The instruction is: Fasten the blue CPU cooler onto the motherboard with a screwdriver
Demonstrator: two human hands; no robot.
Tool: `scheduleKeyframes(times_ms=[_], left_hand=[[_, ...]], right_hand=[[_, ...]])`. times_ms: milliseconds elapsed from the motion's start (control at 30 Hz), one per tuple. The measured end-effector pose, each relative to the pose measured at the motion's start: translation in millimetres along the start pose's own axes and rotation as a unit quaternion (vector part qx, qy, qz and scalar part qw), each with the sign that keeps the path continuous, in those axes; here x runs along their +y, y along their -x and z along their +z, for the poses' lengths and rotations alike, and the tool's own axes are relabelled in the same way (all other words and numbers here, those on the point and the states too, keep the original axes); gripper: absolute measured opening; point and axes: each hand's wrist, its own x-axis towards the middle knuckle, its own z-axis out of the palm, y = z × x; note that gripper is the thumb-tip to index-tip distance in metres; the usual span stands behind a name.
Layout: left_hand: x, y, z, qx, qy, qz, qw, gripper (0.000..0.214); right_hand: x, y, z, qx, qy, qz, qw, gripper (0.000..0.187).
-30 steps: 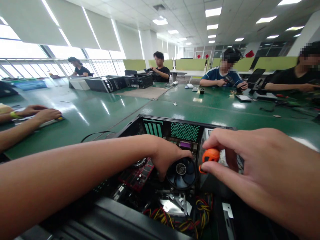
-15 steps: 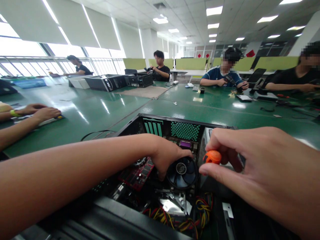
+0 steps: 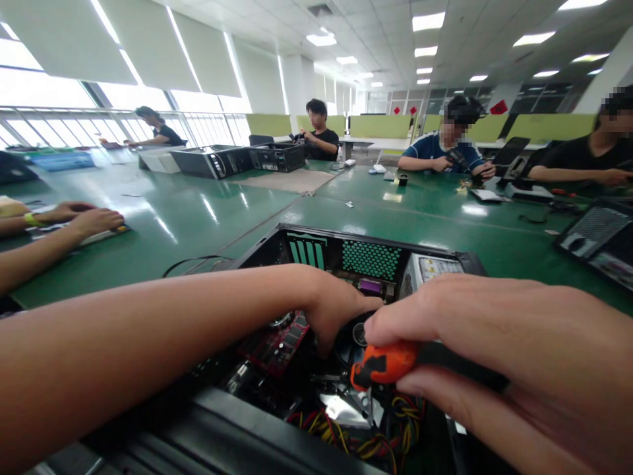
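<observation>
An open black computer case (image 3: 232, 422) lies in front of me. My left hand (image 3: 336, 307) reaches into it, its fingers curled round the rim of a round black cooling fan (image 3: 343, 349). Between the thumb and fingers of my right hand (image 3: 475, 349) is an orange and black screwdriver handle (image 3: 386, 364), tilted over the fan's near right side. That hand covers much of the fan, and the screwdriver's shaft cannot be made out. Left of the fan sits a red circuit board (image 3: 277, 349). Bundled coloured cables (image 3: 341, 439) lie at the near side, by a shiny metal part (image 3: 341, 409).
The case's power supply (image 3: 435, 265) stands at the far right inside. Another computer case (image 3: 601, 237) is on the green table (image 3: 198, 218) at right. A co-worker's hands (image 3: 89, 221) rest at left. Several people sit beyond, near more open cases (image 3: 212, 161).
My right hand has moved left and tipped the screwdriver handle, now covering much of the fan. My left hand stays at the fan. The view has shifted slightly, showing the case at right.
</observation>
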Motion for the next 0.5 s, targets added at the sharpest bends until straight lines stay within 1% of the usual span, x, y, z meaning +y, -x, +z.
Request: scheduleKeyframes(times_ms=[33,67,100,133,200,233,300,367,433,500], left_hand=[[1.1,0.2,-1.1,-0.019,0.000,0.001,1.000,0.111],[2.9,0.4,-2.1,-0.047,0.002,0.002,0.999,0.112],[5.2,0.6,-3.1,-0.064,0.008,0.003,0.998,0.113],[7.5,0.8,-3.9,-0.070,0.014,0.001,0.997,0.114],[12.1,1.7,-4.9,-0.070,0.026,0.001,0.997,0.117],[14.0,2.5,-5.3,-0.066,0.030,0.002,0.997,0.117],[17.1,4.6,-6.2,-0.060,0.035,0.005,0.998,0.114],[19.4,7.2,-7.4,-0.057,0.036,0.002,0.998,0.112],[21.1,9.4,-8.2,-0.059,0.028,-0.006,0.998,0.113],[22.4,11.0,-8.1,-0.060,0.015,-0.015,0.998,0.115]], right_hand=[[-6.6,-3.1,-2.7,-0.030,0.022,0.052,0.998,0.043],[-12.9,-6.2,-5.9,-0.004,0.061,0.057,0.997,0.049],[-18.2,-9.2,-9.2,-0.065,0.045,0.037,0.996,0.050],[-22.0,-11.9,-12.5,-0.092,0.041,0.058,0.993,0.050],[-24.3,-16.0,-17.4,-0.146,0.011,0.069,0.987,0.042],[-23.0,-17.0,-18.5,-0.154,-0.001,0.072,0.985,0.038],[-17.8,-16.2,-17.4,-0.153,-0.010,0.061,0.986,0.036],[-12.0,-10.9,-12.7,-0.120,0.007,0.040,0.992,0.031],[-7.5,-1.4,-6.5,-0.080,0.031,0.029,0.996,0.020],[-4.5,10.5,-1.2,-0.054,0.043,0.026,0.997,0.017]])
